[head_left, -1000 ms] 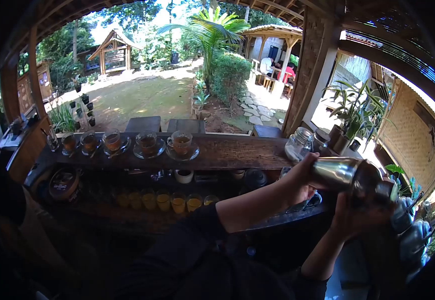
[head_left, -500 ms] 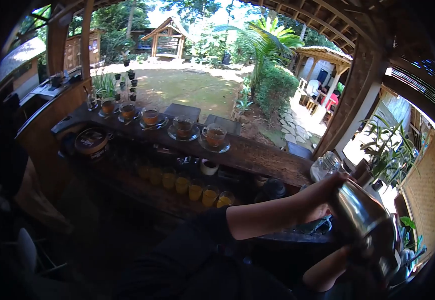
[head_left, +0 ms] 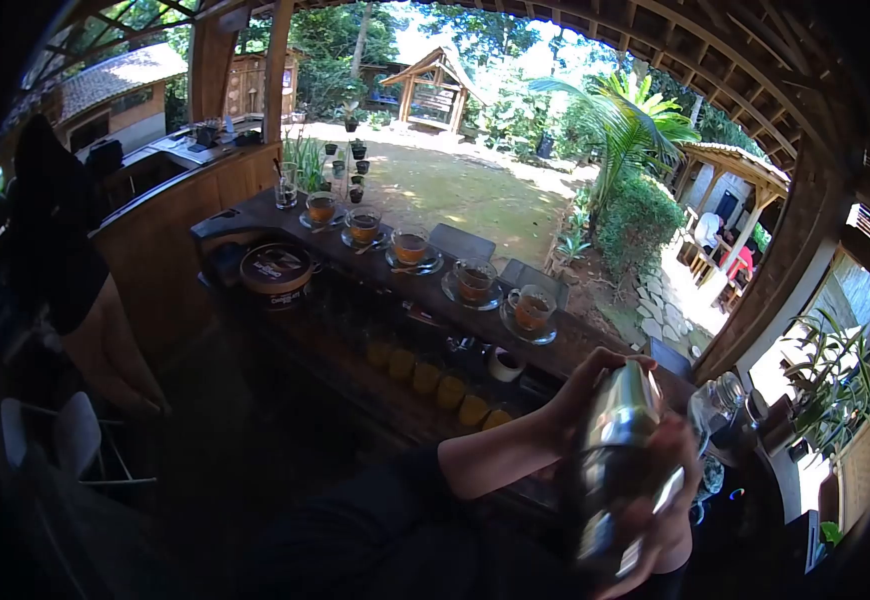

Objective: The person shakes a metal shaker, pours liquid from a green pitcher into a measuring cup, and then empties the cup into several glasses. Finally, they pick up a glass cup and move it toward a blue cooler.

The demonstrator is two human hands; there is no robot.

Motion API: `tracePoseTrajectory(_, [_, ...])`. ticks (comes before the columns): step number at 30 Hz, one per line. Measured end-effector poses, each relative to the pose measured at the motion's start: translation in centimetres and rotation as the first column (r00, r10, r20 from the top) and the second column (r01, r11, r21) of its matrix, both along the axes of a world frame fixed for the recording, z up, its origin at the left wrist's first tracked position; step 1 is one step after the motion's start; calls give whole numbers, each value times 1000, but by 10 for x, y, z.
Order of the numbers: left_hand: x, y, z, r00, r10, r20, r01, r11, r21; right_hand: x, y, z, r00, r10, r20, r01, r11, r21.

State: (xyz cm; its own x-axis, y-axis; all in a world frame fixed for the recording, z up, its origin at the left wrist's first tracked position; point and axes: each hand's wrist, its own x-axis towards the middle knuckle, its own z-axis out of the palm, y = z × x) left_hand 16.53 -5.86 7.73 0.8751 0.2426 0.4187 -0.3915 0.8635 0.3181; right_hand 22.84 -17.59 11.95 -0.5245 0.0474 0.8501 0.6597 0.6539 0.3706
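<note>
A shiny metal cocktail shaker point(head_left: 623, 418) is held tilted in front of me, its lower part blurred by motion. My left hand point(head_left: 583, 395) is closed around its upper end. On the right side, my right hand point(head_left: 673, 500) wraps the body, its fingers smeared. Beyond the shaker, several glass cups of brown drink, such as the nearest cup point(head_left: 532, 312), stand on saucers along the wooden counter point(head_left: 605, 345). Lower down, several glasses of orange drink point(head_left: 450, 392) line a dark shelf beside my left forearm.
A round chocolate tub point(head_left: 277, 272) sits at the counter's left. Glass jars point(head_left: 717, 400) stand right of the shaker. Another person point(head_left: 70, 260) is at the far left, near a white chair point(head_left: 77, 435). Stools point(head_left: 463, 243) and a garden lie past the counter.
My view has turned left, so the counter appears further right. Both hands have swung the shaker leftward and closer to me, and more of my right hand now shows.
</note>
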Motion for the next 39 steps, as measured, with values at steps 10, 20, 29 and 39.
tracePoseTrajectory(10, [-109,102,-75,976,196,93,-162,944,-288,-100,159,-25,927,186,-327,-288,910,-299])
tracePoseTrajectory(20, [-233,132,-65,868,492,65,-455,840,-296,-193,227,-24,716,674,-184,-686,628,-367])
tracePoseTrajectory(29, [-302,153,-36,776,406,483,-556,802,219,-276,191,-22,723,612,320,-643,766,-13])
tracePoseTrajectory(39, [-332,195,-99,917,315,243,-297,948,-111,-307,232,-27,727,647,232,-626,762,-163])
